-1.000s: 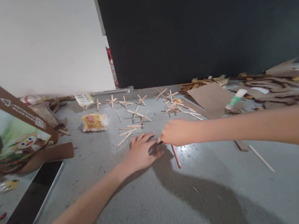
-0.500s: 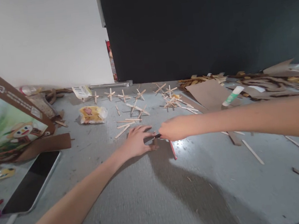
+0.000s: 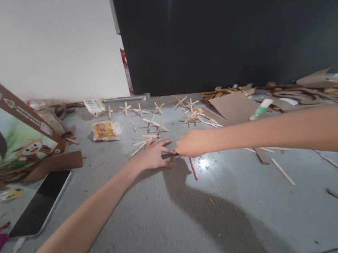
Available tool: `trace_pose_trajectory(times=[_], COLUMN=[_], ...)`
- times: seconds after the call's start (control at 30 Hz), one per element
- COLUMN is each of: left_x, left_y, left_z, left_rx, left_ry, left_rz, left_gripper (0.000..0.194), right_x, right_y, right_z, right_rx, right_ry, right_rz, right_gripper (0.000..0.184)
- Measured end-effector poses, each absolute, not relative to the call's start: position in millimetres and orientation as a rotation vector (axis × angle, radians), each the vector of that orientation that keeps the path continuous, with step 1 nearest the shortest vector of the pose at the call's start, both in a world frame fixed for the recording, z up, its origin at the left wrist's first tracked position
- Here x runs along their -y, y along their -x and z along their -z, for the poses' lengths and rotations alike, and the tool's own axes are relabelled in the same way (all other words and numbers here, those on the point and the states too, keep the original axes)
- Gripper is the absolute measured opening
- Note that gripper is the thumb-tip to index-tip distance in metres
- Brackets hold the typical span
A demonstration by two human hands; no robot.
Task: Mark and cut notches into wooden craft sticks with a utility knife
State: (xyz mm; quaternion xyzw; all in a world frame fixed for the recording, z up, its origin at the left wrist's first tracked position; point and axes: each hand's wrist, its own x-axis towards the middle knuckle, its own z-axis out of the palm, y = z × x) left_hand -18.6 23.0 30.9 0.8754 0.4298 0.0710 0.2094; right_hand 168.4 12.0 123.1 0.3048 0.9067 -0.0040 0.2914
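Spreads left hand (image 3: 151,156), with grip unclear, short of back edge of table (image 3: 123,236); closes right hand (image 3: 190,143) around dark tool (image 3: 176,154), small, mostly hidden.

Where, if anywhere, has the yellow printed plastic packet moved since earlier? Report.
No, neither way: the yellow printed plastic packet keeps its place against the large flat black panel.

The single view comes from a camera worn on the person's head, facing forward and tilted down over a grey surface (image 3: 132,235). It takes in both arms from above, with the left hand (image 3: 149,157) and right hand (image 3: 190,143) near the middle. A white panel (image 3: 46,47) and a black panel (image 3: 231,31) fill the top. The fingertips are far enough off to look small and perhaps slightly blurred.
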Motion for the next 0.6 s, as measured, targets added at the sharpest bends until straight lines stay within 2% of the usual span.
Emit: trace_pose_trajectory(times=[0.13,0.3,0.5,0.6], left_x=[-2.0,22.7,2.5,-10.2], left_y=[14.4,3.7,11.5,16.7], left_z=[-21.7,-13.1,-26.9,-32.8], left_rx=[-1.371,-1.562,-1.415,-1.308], left_ry=[-2.41,-2.345,-2.338,-2.379], left_rz=[-0.307,-0.432,-0.202,-0.127], left_gripper=[0.055,0.054,0.054,0.055], right_x=[-15.3,-18.0,-15.6,-15.5], right_y=[-161.9,-154.5,-158.5,-164.5], right_z=[-125.9,-130.7,-128.1,-124.2], right_rx=[-2.259,-2.139,-2.209,-2.288], right_ry=[-0.888,-0.951,-0.93,-0.89], right_rz=[0.121,0.243,0.188,0.125], right_gripper=[0.026,0.038,0.04,0.035])
